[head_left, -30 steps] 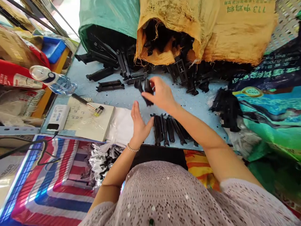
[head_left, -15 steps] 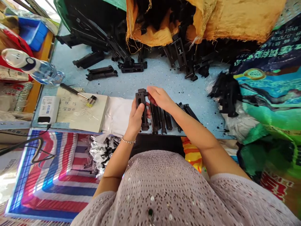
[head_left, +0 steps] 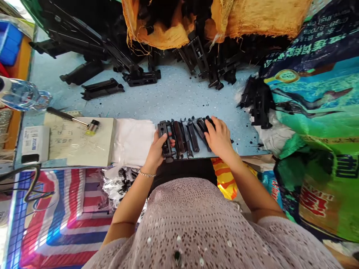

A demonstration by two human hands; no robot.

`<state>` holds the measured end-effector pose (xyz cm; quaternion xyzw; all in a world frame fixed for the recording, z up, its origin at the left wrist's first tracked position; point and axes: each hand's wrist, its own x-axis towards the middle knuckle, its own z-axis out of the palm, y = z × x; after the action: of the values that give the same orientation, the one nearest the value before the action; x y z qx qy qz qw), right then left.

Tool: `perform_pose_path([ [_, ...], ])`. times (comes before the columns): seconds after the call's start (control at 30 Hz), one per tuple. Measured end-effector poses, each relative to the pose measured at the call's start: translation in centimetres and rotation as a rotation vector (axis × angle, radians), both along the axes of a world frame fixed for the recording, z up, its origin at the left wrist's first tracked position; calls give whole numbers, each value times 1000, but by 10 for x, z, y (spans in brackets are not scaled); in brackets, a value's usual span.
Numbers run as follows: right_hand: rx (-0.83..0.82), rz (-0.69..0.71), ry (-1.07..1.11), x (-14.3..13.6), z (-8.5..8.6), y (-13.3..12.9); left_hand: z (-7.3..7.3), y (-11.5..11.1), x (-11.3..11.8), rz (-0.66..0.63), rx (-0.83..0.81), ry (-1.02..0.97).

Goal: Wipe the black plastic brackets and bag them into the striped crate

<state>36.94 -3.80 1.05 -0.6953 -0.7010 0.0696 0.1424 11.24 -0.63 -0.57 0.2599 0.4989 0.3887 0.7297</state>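
My left hand (head_left: 157,149) is closed around a slotted black plastic part (head_left: 165,140), thumb along its face, at the left end of a row. Several similar long black parts (head_left: 179,138) lie side by side in that row along the table's near edge. At the row's right end, my right hand (head_left: 220,138) has its fingers bent over the black parts there, thumb side towards the row. Those fingers partly cover the parts they touch.
To the left lie white sheets (head_left: 133,140), a pad (head_left: 103,147) with a black-handled tool (head_left: 75,119) on it, a white box (head_left: 36,144) and a water bottle (head_left: 25,95). Loose black parts (head_left: 102,89) and an orange sack (head_left: 260,18) are at the back. Large printed bags (head_left: 316,108) stand right.
My right hand has left the top of the held part and moved right, down onto the row's right end. My left hand has lowered slightly with its part. The view has shifted right.
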Motion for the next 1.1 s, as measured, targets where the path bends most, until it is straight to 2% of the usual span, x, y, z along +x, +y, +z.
perform_pose_path([
  [0.1, -22, -73, -32, 17, -9, 15, -8, 17, 21, 64, 27, -109],
  [0.2, 45, -43, 9, 10, 8, 26, -2, 27, 22, 4, 17, -180],
  [0.27, 66, 118, 116, -6, 28, 24, 11, 22, 11, -147, -25, -200],
  [0.33, 4, 398, 262, -24, 44, 16, 26, 8, -4, -347, -65, -201],
  [0.4, -106, 650, 382, -37, 51, 8, 40, -8, -19, -515, -75, -167],
  [0.43, -151, 708, 421, -39, 51, 4, 44, -15, -27, -552, -53, -121],
  [0.47, -180, 711, 448, -40, 49, 2, 46, -20, -34, -538, -7, -39],
  [0.53, -203, 594, 498, -36, 41, 2, 42, -27, -49, -358, 157, 278],
  [0.6, -202, 408, 623, -33, 31, 5, 30, -27, -63, -129, 359, 715],
  [0.63, -218, 318, 738, -34, 26, 7, 23, -26, -69, -60, 442, 911],
  [0.7, -301, 155, 1049, -45, 17, 10, 11, -23, -80, -52, 546, 1137],
  [0.77, -429, 36, 1373, -63, 11, 12, 4, -17, -91, -106, 552, 1115],
  [0.87, -628, -23, 1686, -93, 6, 16, 4, -9, -107, -47, 433, 849],
  [0.97, -830, -14, 1826, -121, 3, 24, 7, -4, -117, 129, 371, 624],
  [1.03, -935, 17, 1875, -140, 1, 32, 10, -4, -119, 182, 438, 622],
  [1.1, -983, 65, 1897, -159, -2, 40, 14, -6, -117, 167, 529, 694],
])
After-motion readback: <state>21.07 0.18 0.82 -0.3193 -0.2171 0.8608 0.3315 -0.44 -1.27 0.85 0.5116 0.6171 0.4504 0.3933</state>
